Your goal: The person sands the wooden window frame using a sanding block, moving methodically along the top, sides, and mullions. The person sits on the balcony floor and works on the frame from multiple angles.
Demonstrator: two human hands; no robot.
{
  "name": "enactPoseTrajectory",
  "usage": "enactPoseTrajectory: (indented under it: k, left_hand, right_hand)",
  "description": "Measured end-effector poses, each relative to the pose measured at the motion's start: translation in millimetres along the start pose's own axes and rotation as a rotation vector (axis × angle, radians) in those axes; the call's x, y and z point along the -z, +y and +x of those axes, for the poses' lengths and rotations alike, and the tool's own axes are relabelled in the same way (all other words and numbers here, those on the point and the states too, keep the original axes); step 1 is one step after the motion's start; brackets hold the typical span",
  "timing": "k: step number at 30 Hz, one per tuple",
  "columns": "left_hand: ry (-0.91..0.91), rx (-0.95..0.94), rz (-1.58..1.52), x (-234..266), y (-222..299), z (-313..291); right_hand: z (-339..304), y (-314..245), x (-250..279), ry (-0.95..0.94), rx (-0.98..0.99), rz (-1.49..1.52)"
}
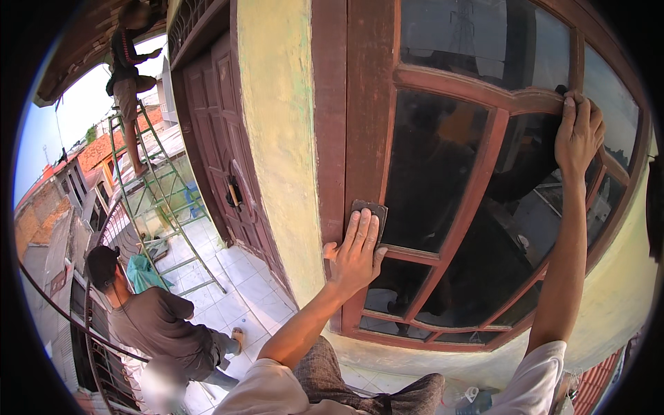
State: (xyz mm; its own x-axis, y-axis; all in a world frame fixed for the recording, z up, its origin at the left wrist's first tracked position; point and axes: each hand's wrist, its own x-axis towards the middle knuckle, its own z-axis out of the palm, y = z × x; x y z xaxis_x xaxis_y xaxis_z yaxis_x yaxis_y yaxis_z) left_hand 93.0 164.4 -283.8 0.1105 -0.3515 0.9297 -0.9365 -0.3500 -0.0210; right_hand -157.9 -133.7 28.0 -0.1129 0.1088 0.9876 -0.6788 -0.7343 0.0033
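Observation:
My left hand [356, 252] presses a small dark piece of sandpaper [377, 208] flat against the brown wooden window frame [369, 131]. Its fingers lie straight over the sandpaper, and the thumb rests at its side. Raised at the upper right, my right hand [579, 135] has its fingers bent over a bar of the same frame where the wooden strips meet. Dark glass panes [432, 166] with reflections fill the spaces between the strips.
A co-worker in a dark shirt [155, 325] stands at the lower left by a railing [104, 360]. Another person [128, 76] stands on a green stepladder [162, 187] beside a brown door [221, 138]. A yellow wall strip [280, 111] separates door and window; white tiles [242, 283] cover the floor.

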Motion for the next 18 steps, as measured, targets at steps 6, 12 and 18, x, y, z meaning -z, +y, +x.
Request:
enactPoseTrajectory:
  k: [6,12,18]
  left_hand:
    - [0.095,0.062,0.117,22.0,3.2,108.8]
    - [0.126,-0.103,0.244,2.7,0.8,48.1]
    - [0.042,0.015,0.051,25.1,5.6,83.2]
  right_hand:
    - [-2.9,24.2,-10.5,0.009,0.026,-0.06]
    - [6.2,3.3,6.8,0.02,0.002,-0.023]
    - [-3.8,-0.2,2.9,0.003,0.055,-0.005]
